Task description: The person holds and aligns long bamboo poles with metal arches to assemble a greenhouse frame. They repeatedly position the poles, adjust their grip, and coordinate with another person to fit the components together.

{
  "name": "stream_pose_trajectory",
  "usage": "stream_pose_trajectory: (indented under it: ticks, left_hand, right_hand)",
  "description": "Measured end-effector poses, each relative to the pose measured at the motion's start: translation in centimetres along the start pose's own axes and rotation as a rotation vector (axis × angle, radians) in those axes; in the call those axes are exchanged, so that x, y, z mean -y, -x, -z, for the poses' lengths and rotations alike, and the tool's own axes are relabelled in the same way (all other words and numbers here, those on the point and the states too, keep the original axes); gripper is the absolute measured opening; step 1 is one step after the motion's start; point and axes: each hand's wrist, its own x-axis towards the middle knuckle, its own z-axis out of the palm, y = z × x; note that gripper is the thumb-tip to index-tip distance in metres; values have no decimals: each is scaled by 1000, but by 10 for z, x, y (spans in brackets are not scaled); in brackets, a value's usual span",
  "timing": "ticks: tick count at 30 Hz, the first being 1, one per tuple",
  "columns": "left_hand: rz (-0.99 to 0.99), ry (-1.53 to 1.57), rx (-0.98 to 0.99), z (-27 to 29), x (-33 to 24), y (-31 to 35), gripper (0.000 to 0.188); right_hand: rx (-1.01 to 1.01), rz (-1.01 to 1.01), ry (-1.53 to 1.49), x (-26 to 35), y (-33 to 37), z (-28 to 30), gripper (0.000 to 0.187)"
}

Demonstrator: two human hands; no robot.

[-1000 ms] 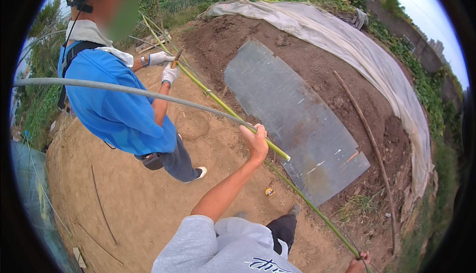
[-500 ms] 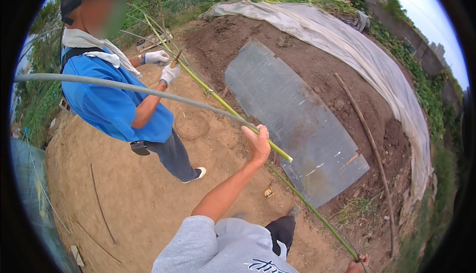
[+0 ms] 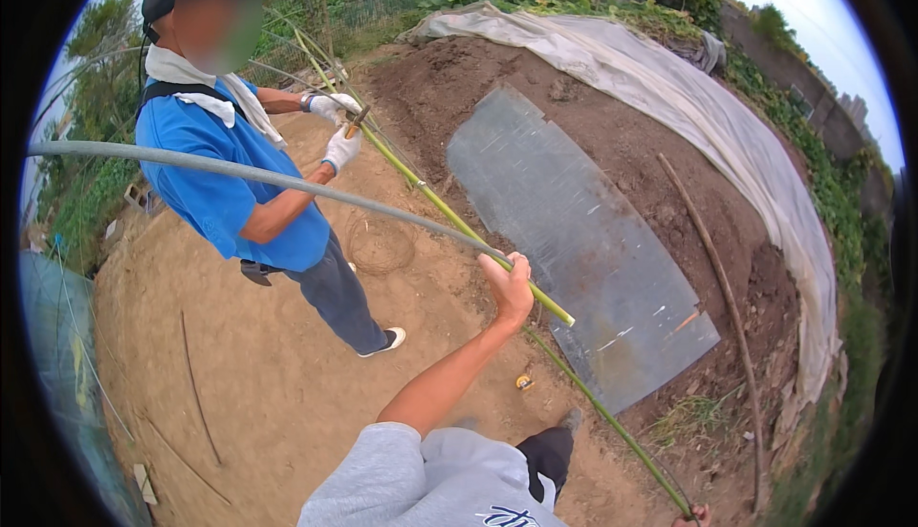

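Note:
My left hand (image 3: pixel 509 290) is closed round a green bamboo pole (image 3: pixel 449 213), near its pale cut end. A grey pipe (image 3: pixel 258 174) enters from the left and meets the pole at my fingers. Below that, a thinner green pole (image 3: pixel 604 410) slants down to the lower right. My right hand (image 3: pixel 696 516), partly cut off by the picture's edge, has its fingers round that pole's lower end. At the far left, a person in a blue shirt (image 3: pixel 206 159) and white gloves (image 3: pixel 341 148) holds a small brown-handled tool (image 3: pixel 357 122) against the bamboo pole.
A flat grey sheet (image 3: pixel 583 240) lies on dark soil to the right. Beyond it are a long wooden stick (image 3: pixel 710 257) and whitish plastic film (image 3: pixel 660 73). On the sandy ground are a wire coil (image 3: pixel 381 245), a yellow tape measure (image 3: pixel 524 383) and a thin rod (image 3: pixel 198 388).
The view has shifted slightly, so everything sits a little lower and further right. The other person's gloved hands have come closer together at the tool. Both my hands keep their grip.

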Motion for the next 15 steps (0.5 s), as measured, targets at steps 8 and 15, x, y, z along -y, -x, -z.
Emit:
stream_pose_trajectory:
  ticks: [8, 15]
  left_hand:
    - [-4, -19, -4, -1, -4, 1, 26]
    - [-7, -34, -5, -5, -11, 5, 25]
  right_hand:
    - [-5, 13, 14, 2, 6, -9, 9]
    - [-3, 8, 26, 5, 8, -9, 10]
